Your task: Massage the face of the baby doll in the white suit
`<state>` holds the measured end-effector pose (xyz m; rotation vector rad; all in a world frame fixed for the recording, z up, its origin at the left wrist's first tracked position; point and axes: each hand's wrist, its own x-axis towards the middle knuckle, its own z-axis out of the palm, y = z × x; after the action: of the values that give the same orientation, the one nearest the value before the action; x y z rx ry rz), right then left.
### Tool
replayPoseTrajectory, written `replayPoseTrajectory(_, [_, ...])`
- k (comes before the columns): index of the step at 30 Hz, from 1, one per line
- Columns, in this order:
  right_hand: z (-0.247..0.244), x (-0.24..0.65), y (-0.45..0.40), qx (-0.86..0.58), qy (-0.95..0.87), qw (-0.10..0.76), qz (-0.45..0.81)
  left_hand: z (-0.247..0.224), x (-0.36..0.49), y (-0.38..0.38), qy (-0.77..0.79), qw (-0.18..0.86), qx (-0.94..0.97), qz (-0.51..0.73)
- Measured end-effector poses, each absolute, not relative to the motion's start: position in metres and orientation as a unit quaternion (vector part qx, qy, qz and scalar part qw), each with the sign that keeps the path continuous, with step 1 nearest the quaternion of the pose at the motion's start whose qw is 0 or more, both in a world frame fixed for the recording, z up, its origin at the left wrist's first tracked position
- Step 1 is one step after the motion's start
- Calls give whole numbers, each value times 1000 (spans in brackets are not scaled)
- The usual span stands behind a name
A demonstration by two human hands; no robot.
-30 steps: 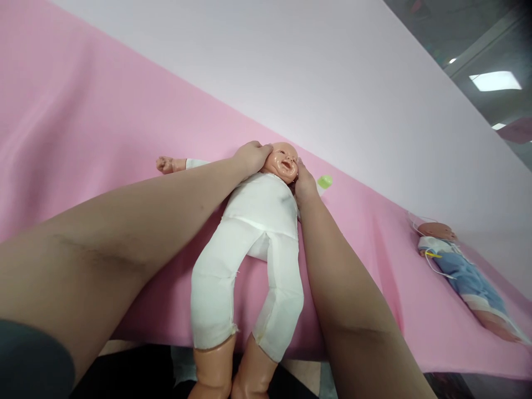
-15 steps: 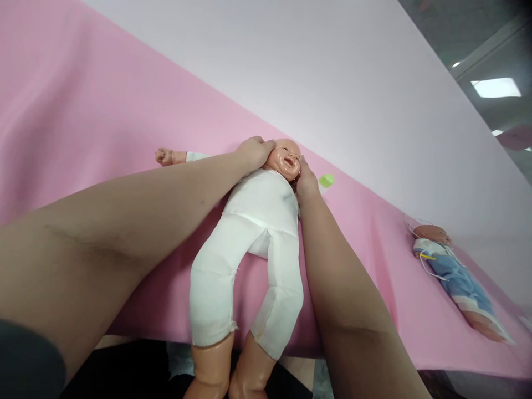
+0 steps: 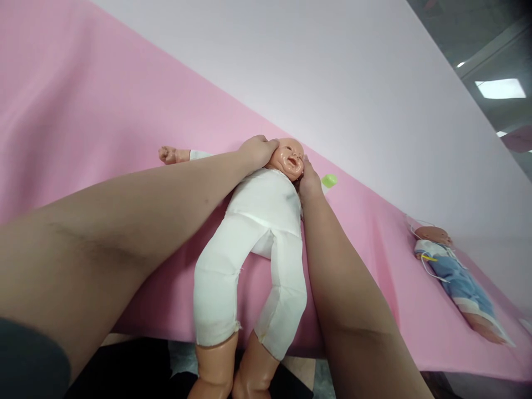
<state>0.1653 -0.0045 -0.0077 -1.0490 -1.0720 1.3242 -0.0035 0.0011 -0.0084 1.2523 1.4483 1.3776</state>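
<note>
A baby doll (image 3: 266, 202) with a white cloth body and plastic head, hands and feet lies on its back on a pink-covered table (image 3: 137, 105), its feet over the near edge. My left hand (image 3: 258, 152) is pressed to one side of the doll's head, thumb by its cheek. Against the opposite side rests my right hand (image 3: 310, 178), so the head sits between both palms. Most of my fingers are hidden beside and behind the head. One doll arm stretches out to the left, past my forearm.
A second doll (image 3: 455, 277) in blue and white clothes, with thin white tubing about it, lies further right on the table. A light green object (image 3: 329, 181) sits just beyond my right hand. Behind the table rises a pale wall (image 3: 316, 72).
The whole view has shifted slightly, so everything appears a little further right. Both hands stay at the doll's head, and the doll's pose looks the same.
</note>
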Motion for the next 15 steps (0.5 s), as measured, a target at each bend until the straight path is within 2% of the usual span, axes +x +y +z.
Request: replayPoseTrajectory(15, [-10, 168, -4, -438, -460, 545, 546, -8, -3, 2, 561, 396, 481, 545])
